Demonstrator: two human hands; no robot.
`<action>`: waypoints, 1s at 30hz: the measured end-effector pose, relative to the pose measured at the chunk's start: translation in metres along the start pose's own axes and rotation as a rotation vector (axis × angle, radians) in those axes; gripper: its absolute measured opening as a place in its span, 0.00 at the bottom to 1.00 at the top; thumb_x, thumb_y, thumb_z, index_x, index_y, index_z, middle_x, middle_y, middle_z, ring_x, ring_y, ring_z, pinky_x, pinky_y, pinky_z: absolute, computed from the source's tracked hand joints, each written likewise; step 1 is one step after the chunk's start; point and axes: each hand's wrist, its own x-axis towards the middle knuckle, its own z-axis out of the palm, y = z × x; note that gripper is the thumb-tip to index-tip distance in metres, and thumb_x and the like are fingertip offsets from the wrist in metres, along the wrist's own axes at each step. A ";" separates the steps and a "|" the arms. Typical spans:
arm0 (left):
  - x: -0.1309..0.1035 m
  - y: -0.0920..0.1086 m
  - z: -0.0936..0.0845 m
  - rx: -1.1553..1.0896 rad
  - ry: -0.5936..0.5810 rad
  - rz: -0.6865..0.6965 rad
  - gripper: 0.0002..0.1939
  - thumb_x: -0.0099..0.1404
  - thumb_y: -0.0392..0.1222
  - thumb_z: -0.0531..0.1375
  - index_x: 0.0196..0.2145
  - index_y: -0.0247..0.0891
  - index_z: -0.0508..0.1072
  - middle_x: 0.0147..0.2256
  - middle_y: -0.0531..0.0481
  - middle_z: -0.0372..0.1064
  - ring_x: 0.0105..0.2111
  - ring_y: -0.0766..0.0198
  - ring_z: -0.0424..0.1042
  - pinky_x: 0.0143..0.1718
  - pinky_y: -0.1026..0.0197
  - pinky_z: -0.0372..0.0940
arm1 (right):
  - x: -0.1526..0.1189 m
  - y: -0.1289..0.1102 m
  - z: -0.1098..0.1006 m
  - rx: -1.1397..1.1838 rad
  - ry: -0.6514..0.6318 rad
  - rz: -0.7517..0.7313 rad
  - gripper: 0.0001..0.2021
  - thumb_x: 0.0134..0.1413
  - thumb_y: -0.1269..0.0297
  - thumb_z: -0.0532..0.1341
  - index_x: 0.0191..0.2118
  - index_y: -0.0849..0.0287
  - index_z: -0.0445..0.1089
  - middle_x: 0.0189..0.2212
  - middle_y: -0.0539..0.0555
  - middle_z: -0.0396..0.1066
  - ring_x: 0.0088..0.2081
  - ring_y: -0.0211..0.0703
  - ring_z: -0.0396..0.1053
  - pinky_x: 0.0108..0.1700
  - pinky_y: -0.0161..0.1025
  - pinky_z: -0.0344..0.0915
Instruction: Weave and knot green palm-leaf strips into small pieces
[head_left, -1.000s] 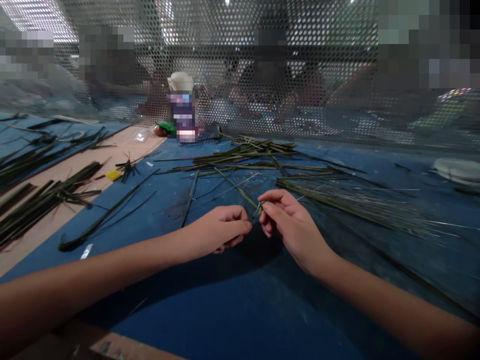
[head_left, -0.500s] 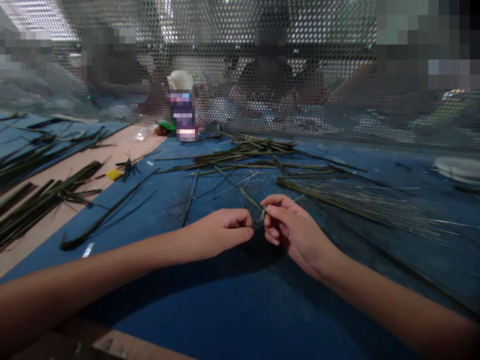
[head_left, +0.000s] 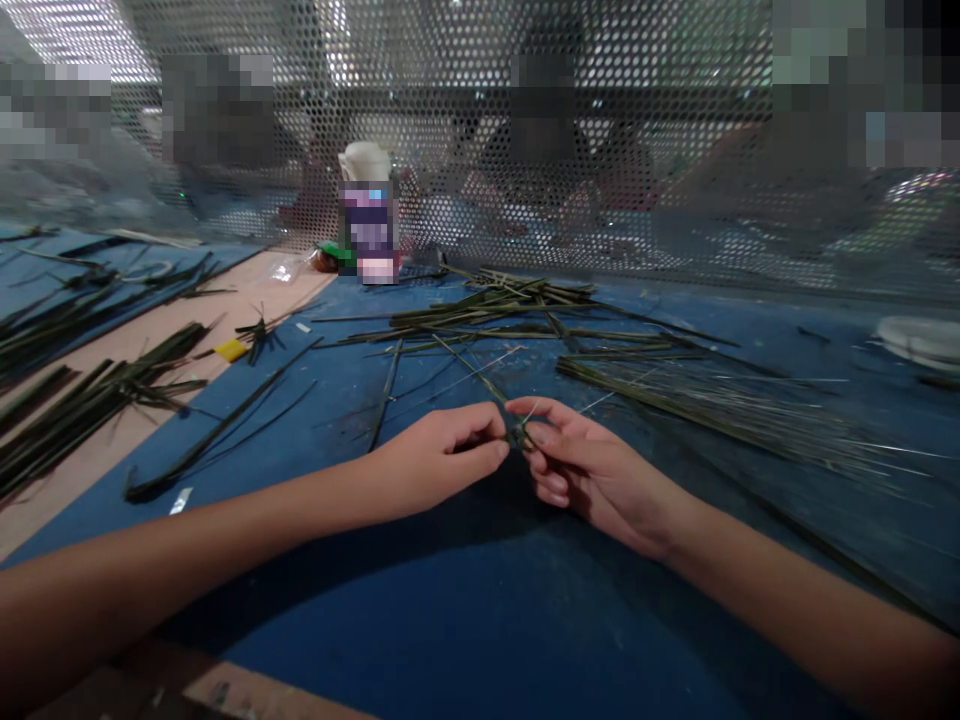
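My left hand [head_left: 454,455] is closed, thumb against the curled fingers, at the middle of the blue tabletop [head_left: 420,620]. Close beside it, my right hand [head_left: 581,450] pinches a thin green leaf strip [head_left: 491,388] between thumb and forefinger. The strip looks looped or knotted at the fingertips, and its long end points away over the table. Both hands meet at this small loop, so the left fingertips seem to grip it too. Behind the right hand lies a bundle of fine green strips [head_left: 637,385] with pale, thread-like ends.
A pile of dark green strips [head_left: 495,305] lies farther back. More bundles [head_left: 112,400] lie at left, near a yellow piece [head_left: 231,350]. A perforated metal screen [head_left: 465,150] closes the far side, with blurred people behind it. A white round lid [head_left: 919,340] sits at right.
My right hand has moved slightly left and down, its fingertips now meeting my left fingertips. The gap between the hands has closed around the strip's loop.
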 end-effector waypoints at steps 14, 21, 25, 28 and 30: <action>0.008 0.002 -0.003 -0.571 0.279 -0.161 0.08 0.63 0.39 0.55 0.27 0.37 0.61 0.19 0.60 0.53 0.17 0.75 0.51 0.18 0.70 0.47 | -0.003 0.007 0.010 -0.140 -0.026 -0.184 0.17 0.54 0.67 0.63 0.47 0.50 0.57 0.22 0.41 0.60 0.18 0.30 0.52 0.21 0.31 0.53; 0.007 0.003 -0.005 -0.664 0.112 -0.255 0.10 0.65 0.44 0.54 0.28 0.37 0.62 0.19 0.58 0.61 0.15 0.75 0.56 0.16 0.70 0.48 | -0.006 -0.003 0.010 -0.234 0.062 -0.153 0.09 0.58 0.60 0.58 0.43 0.54 0.62 0.25 0.48 0.70 0.24 0.38 0.66 0.28 0.37 0.60; 0.007 -0.001 -0.007 -0.787 0.143 -0.218 0.11 0.67 0.48 0.52 0.32 0.38 0.64 0.19 0.57 0.64 0.15 0.73 0.60 0.15 0.69 0.48 | -0.010 -0.027 0.001 -0.151 0.123 -0.049 0.25 0.59 0.43 0.49 0.45 0.58 0.71 0.36 0.61 0.78 0.39 0.51 0.73 0.39 0.46 0.64; 0.009 -0.006 -0.010 -0.892 0.198 -0.216 0.10 0.67 0.46 0.52 0.35 0.37 0.65 0.21 0.57 0.65 0.17 0.73 0.62 0.18 0.69 0.53 | -0.017 -0.044 0.000 0.018 0.000 0.019 0.33 0.57 0.37 0.44 0.51 0.57 0.72 0.43 0.62 0.77 0.47 0.56 0.72 0.45 0.52 0.63; 0.010 -0.009 -0.012 -0.931 0.209 -0.209 0.09 0.67 0.45 0.53 0.35 0.37 0.66 0.22 0.57 0.65 0.17 0.74 0.62 0.19 0.69 0.55 | -0.022 -0.049 0.002 0.064 -0.093 0.041 0.35 0.56 0.35 0.42 0.52 0.55 0.72 0.45 0.61 0.76 0.50 0.57 0.71 0.47 0.54 0.62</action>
